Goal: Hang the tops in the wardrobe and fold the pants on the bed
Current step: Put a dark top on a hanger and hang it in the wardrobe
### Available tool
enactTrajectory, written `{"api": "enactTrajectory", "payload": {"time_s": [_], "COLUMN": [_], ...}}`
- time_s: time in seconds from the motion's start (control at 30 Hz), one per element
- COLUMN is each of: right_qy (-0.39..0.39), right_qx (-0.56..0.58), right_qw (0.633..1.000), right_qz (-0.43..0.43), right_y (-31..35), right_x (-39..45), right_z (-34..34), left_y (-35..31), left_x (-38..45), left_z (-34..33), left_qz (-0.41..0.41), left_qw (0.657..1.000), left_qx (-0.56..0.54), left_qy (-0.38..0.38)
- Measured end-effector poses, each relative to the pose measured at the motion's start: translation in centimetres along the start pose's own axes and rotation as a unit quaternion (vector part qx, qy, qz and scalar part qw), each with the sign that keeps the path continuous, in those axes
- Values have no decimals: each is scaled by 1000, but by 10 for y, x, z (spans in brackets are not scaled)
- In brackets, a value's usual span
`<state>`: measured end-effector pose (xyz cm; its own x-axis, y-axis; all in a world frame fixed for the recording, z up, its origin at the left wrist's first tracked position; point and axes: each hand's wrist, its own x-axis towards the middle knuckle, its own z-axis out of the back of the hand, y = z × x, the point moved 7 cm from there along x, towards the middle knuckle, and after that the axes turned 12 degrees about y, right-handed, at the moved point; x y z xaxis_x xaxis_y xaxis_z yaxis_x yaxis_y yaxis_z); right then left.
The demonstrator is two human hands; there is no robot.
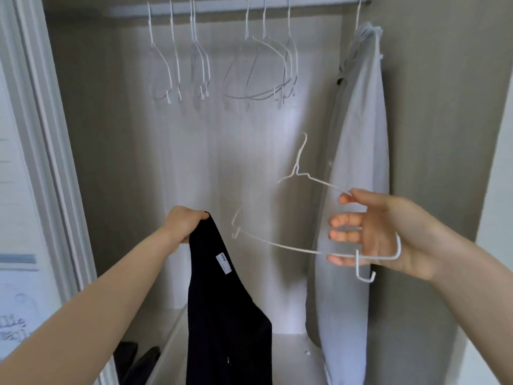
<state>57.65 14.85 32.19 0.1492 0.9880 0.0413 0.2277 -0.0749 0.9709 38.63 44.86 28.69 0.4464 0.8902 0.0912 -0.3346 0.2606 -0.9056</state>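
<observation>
Left hand (184, 223) is bunched tight around the top edge of the black top (222, 301) so it dangles open in front of the wardrobe (111, 107), while the right hand (372, 232) pinches a white wire hanger (291, 190) at one shoulder, other fingers spread loose, looks ready to thread it in.

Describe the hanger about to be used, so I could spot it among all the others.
Look inside the open wardrobe, below the rail where empty white hangers dangle. The one you want is the white wire hanger in the right hand: it alone is off the rail, tilted, beside the black garment.
</observation>
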Motion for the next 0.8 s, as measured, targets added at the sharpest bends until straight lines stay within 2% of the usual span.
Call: {"api": "enactTrajectory", "payload": {"time_s": [0.1,0.17,0.37,0.5,0.63,0.8], "right_qy": [74,91,128,156,162,244], "right_qx": [27,19,-20,-48,-56,-38], "right_qw": [996,995,990,985,984,968], "right_qz": [-35,-44,-51,-47,-44,-53], "right_y": [-18,-24,-31,-36,-42,-49], "right_x": [-3,-2,-4,-3,5,12], "right_z": [-14,-20,-30,-37,-34,-27], "left_y": [19,33,64,83,83,80], "left_x": [3,3,5,5,-11,-33], "left_z": [9,15,28,35,50,64], "left_qz": [-13,-9,0,-5,-31,-11], "left_qw": [998,993,983,995,999,996], "left_qx": [64,118,181,100,11,-52], "left_qy": [-4,-15,-25,19,6,72]}}
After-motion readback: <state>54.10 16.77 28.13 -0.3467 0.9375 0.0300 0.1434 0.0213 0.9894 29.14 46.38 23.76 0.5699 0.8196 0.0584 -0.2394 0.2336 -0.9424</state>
